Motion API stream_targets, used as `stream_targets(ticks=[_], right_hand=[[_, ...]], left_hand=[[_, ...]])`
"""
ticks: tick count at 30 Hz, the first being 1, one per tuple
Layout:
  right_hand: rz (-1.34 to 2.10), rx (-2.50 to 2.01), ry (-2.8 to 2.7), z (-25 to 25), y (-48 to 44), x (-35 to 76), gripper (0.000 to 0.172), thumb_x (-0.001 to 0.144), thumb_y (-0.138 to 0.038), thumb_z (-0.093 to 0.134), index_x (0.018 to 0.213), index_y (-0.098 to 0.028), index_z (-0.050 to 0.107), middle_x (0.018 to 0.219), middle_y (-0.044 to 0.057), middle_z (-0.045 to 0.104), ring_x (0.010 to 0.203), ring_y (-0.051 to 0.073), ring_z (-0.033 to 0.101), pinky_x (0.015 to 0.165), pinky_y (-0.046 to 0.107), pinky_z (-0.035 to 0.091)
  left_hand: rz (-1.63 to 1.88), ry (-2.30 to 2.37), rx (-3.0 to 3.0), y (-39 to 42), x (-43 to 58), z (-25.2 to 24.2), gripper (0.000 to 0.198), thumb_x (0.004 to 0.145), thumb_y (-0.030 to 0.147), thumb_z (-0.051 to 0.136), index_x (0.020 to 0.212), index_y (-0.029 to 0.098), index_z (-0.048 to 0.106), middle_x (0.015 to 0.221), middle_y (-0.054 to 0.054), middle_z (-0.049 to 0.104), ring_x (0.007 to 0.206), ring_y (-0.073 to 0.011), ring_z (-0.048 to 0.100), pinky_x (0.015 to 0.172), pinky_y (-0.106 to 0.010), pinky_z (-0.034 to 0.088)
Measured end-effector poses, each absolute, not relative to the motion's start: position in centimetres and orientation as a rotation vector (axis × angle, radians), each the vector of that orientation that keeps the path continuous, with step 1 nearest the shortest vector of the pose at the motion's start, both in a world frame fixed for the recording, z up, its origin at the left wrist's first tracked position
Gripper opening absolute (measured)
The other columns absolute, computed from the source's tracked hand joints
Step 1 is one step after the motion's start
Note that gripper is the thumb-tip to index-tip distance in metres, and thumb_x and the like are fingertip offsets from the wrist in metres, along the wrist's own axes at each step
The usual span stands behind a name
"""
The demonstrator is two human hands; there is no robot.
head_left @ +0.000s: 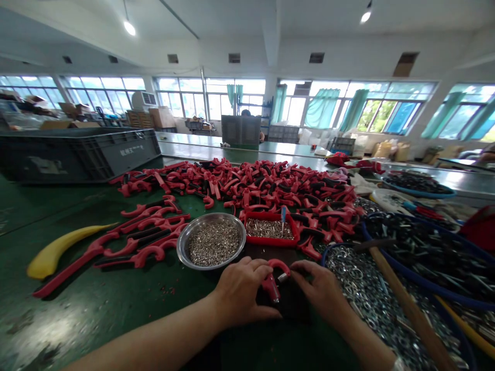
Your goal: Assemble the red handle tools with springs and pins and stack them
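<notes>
My left hand [244, 289] is closed around a red hook-shaped plastic part [271, 287], its hook curving up and to the right. A short ribbed metal piece [283, 277] sits at the hook's tip. My right hand [323, 288] has its thumb and index finger pinched against that tip; its other fingers are partly hidden. Just beyond the hands stand a steel bowl [181, 252] of small metal pieces and a red tray [270, 241] of small pins, with a blue-handled tool [283, 214] upright in it.
A large heap of red and black parts [251, 185] spreads behind the bowl. More lie left, beside a yellow banana-like thing [58, 250]. A grey crate [81, 154] stands far left. At right are basins of metal rings [344, 268] and black-headed bolts [433, 252], and a hammer [402, 293].
</notes>
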State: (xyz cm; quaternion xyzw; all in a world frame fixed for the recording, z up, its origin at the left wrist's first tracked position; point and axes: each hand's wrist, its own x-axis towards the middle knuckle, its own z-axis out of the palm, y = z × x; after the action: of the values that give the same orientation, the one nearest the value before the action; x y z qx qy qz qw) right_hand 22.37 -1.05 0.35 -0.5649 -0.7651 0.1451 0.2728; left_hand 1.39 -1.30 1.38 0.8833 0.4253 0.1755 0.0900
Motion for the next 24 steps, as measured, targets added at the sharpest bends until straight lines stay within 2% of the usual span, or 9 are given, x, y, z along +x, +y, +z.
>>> stream_targets(ticks=[2, 5, 8, 12, 15, 18, 21, 24], right_hand=[[0.404, -1.512, -2.031, 0.0, -0.9, 22.3, 0.020, 0.083, -0.031, 0.045, 0.083, -0.019, 0.062, 0.084, 0.003, 0.067, 0.079, 0.018, 0.061, 0.071, 0.028, 0.046], [0.395, -1.513, -2.014, -0.2, -0.8, 22.4, 0.019, 0.084, -0.028, 0.043, 0.081, -0.019, 0.059, 0.079, 0.003, 0.065, 0.075, 0.017, 0.060, 0.068, 0.028, 0.045], [0.367, -1.522, -2.040, -0.2, -0.7, 22.4, 0.017, 0.085, -0.025, 0.041, 0.080, -0.018, 0.056, 0.077, 0.003, 0.063, 0.073, 0.016, 0.059, 0.066, 0.027, 0.044], [0.287, -1.542, -2.146, 0.3, -0.3, 21.9, 0.013, 0.083, -0.017, 0.043, 0.079, -0.018, 0.055, 0.077, 0.005, 0.062, 0.073, 0.018, 0.058, 0.066, 0.028, 0.043], [0.202, -1.543, -2.247, 0.8, -0.1, 21.5, 0.015, 0.081, -0.012, 0.043, 0.080, -0.017, 0.058, 0.078, 0.006, 0.061, 0.075, 0.020, 0.058, 0.068, 0.030, 0.043], [0.123, -1.532, -2.317, 0.7, -0.2, 21.6, 0.020, 0.084, -0.014, 0.042, 0.080, -0.018, 0.062, 0.080, 0.007, 0.061, 0.075, 0.020, 0.058, 0.069, 0.030, 0.045], [0.071, -1.524, -2.342, -0.3, -1.1, 22.2, 0.027, 0.087, -0.016, 0.039, 0.101, -0.018, 0.062, 0.094, 0.009, 0.062, 0.085, 0.020, 0.058, 0.075, 0.031, 0.046], [-0.081, -1.564, -2.389, -1.5, -2.2, 22.3, 0.044, 0.083, -0.008, 0.036, 0.124, -0.017, 0.048, 0.106, 0.011, 0.060, 0.095, 0.024, 0.055, 0.078, 0.036, 0.048]], left_hand=[[0.582, 1.299, 2.621, -1.4, 1.5, 1.3, 0.068, 0.055, 0.068, 0.061, 0.108, 0.026, 0.054, 0.123, -0.004, 0.053, 0.105, -0.0283, 0.048, 0.088, -0.044, 0.039], [0.632, 1.280, 2.629, -1.3, 1.7, 1.0, 0.065, 0.053, 0.066, 0.062, 0.104, 0.026, 0.053, 0.123, -0.004, 0.052, 0.111, -0.0300, 0.043, 0.099, -0.053, 0.021], [0.623, 1.228, 2.598, -1.0, 1.9, 0.9, 0.068, 0.052, 0.062, 0.065, 0.105, 0.023, 0.050, 0.113, -0.006, 0.058, 0.105, -0.0275, 0.049, 0.103, -0.054, 0.011], [0.616, 1.230, 2.551, -0.7, 2.1, 0.9, 0.070, 0.050, 0.058, 0.066, 0.107, 0.021, 0.050, 0.102, -0.005, 0.060, 0.095, -0.0245, 0.054, 0.105, -0.051, 0.011], [0.587, 1.239, 2.548, -0.5, 2.1, 0.7, 0.086, 0.048, 0.058, 0.067, 0.121, 0.020, 0.043, 0.110, -0.007, 0.057, 0.101, -0.0267, 0.052, 0.105, -0.051, 0.013], [0.523, 1.260, 2.541, -0.3, 2.2, 0.5, 0.103, 0.047, 0.059, 0.066, 0.134, 0.016, 0.029, 0.121, -0.010, 0.052, 0.110, -0.0290, 0.046, 0.103, -0.046, 0.023], [0.509, 1.287, 2.535, -0.3, 2.3, 0.4, 0.106, 0.048, 0.061, 0.064, 0.135, 0.013, 0.029, 0.124, -0.012, 0.050, 0.111, -0.0295, 0.045, 0.100, -0.042, 0.029], [0.473, 1.283, 2.535, -0.2, 2.4, 0.5, 0.109, 0.046, 0.067, 0.062, 0.133, 0.009, 0.033, 0.125, -0.014, 0.050, 0.111, -0.0311, 0.045, 0.101, -0.044, 0.027]])
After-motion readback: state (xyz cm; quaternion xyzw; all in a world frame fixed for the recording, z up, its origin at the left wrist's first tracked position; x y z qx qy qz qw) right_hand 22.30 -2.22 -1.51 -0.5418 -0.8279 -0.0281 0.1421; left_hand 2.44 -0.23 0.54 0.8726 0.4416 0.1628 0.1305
